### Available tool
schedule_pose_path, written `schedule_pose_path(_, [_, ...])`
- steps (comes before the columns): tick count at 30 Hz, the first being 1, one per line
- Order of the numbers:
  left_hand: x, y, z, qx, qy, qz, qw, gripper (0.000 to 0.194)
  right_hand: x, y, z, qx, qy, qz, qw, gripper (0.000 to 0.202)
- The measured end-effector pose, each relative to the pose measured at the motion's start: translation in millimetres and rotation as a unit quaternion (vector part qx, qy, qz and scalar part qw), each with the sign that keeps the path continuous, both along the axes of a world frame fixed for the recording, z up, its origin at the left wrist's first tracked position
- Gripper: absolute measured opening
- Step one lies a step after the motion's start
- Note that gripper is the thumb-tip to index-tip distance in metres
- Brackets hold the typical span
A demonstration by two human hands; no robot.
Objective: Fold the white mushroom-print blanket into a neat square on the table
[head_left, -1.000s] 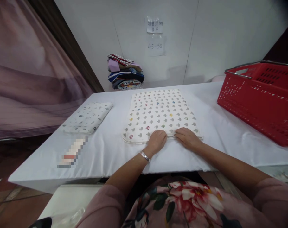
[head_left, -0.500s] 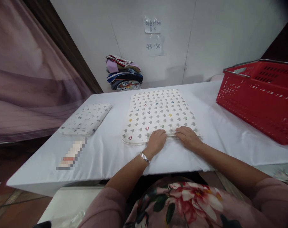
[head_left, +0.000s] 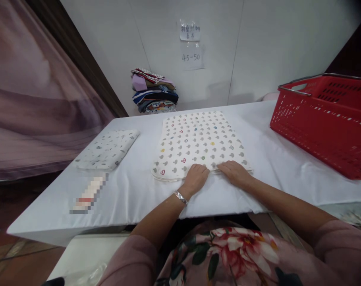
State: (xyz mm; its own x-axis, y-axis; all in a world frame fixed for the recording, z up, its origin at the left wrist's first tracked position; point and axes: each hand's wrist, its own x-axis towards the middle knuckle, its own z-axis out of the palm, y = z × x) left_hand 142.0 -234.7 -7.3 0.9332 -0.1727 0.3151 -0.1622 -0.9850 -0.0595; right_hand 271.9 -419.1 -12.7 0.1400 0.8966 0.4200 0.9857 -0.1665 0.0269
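Note:
A folded white cloth (head_left: 195,143) printed with grey, red, yellow and blue mushrooms lies flat in front of me, several layers showing at its near edge. At the middle of that edge my left hand (head_left: 196,177), with a silver bracelet on the wrist, has its fingers closed over the fabric. Just to its right, my right hand (head_left: 234,174) grips the same edge with fingers bent onto the cloth. Both thumbs are hidden. A smaller folded cloth (head_left: 109,149) with small dark prints rests on the left of the table.
A white-covered table (head_left: 132,202) spans the view. To the right stands a red basket (head_left: 320,123) with metal handles. Behind the table's far edge is a stack of folded fabrics (head_left: 155,91). A pixelated flat object (head_left: 89,194) lies front left. Paper signs (head_left: 191,57) hang on the wall.
My right hand has slid slightly left along the cloth's near edge, closer to my left hand. My left hand has barely moved. The view has shifted a little.

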Motion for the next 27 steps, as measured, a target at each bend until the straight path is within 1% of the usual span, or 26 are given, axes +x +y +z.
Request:
schedule_pose_path(4, [1.4,-0.1,-3.6,-0.001,-0.003,0.011,1.0,0.016,-1.3,1.6,4.5,-0.032,-0.009,0.006,0.999,0.03])
schedule_pose_path(8, [1.2,-1.0,-2.9,0.003,0.001,0.021,1.0,0.014,-1.7,2.1,6.8,-0.059,-0.02,-0.004,0.998,0.028])
schedule_pose_path(15, [-1.6,1.2,-0.7,-0.006,-0.003,0.025,1.0,0.012,-0.1,1.0,1.7,-0.028,-0.013,0.001,1.0,0.028])
schedule_pose_path(18, [-2.4,2.6,-0.3,0.003,-0.004,0.028,1.0,0.012,-0.6,0.9,2.7,-0.035,-0.011,0.002,0.999,0.029])
schedule_pose_path(21, [-3.7,3.7,-0.6,0.012,-0.009,0.014,1.0,0.012,-1.0,0.4,3.4,-0.048,-0.015,0.001,0.999,0.028])
schedule_pose_path(25, [-5.6,4.6,-1.7,0.017,-0.032,0.0,0.999,0.013,-1.0,-0.7,1.6,-0.025,-0.027,0.0,0.999,0.03])
schedule_pose_path(27, [-6.3,4.5,-1.8,0.02,-0.038,-0.004,0.999,0.014,-1.3,-1.1,0.4,-0.025,-0.028,0.005,0.999,0.03])
